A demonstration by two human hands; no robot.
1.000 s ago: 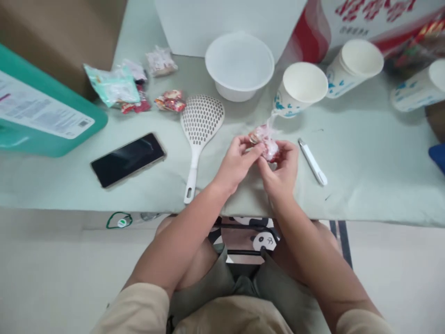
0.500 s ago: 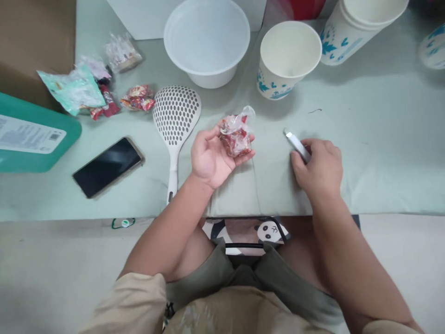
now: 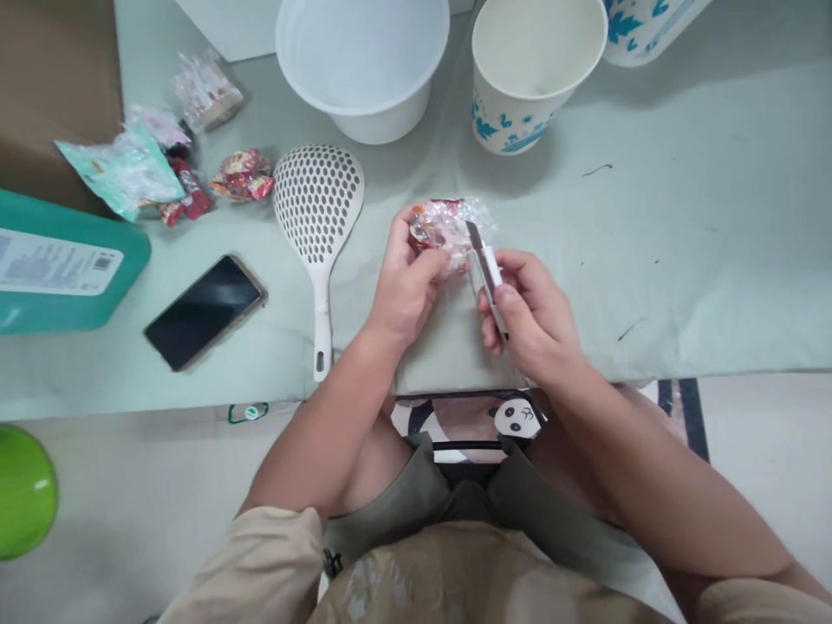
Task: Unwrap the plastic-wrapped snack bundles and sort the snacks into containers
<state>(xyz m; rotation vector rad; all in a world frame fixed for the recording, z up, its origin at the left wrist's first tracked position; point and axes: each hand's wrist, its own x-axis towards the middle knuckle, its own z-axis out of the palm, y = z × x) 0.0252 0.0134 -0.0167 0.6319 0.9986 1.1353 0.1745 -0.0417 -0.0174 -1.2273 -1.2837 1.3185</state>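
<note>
Between the thumb and fingers of my left hand (image 3: 406, 282) is a red snack packet (image 3: 425, 230) in clear crinkled plastic. My right hand (image 3: 536, 316) grips a white utility knife (image 3: 489, 273), its dark blade pointing up and left beside the plastic's right side. Whether the blade touches the plastic I cannot tell. Just left of my left hand lies a white slotted skimmer (image 3: 318, 208). A white paper cup with blue leaves (image 3: 513, 121) stands beyond my right hand.
A white plastic bowl (image 3: 383, 121) stands at the back. Several wrapped snacks (image 3: 243, 178) lie to the left, near a phone (image 3: 204, 312) and a green container (image 3: 71, 303). Another patterned cup (image 3: 640, 39) is at the back right. A bright green round object (image 3: 22, 494) sits below the table edge.
My right hand has lifted the knife off the table and brought it left to the packet. My left hand has turned and closed more around the packet. The view has shifted slightly.
</note>
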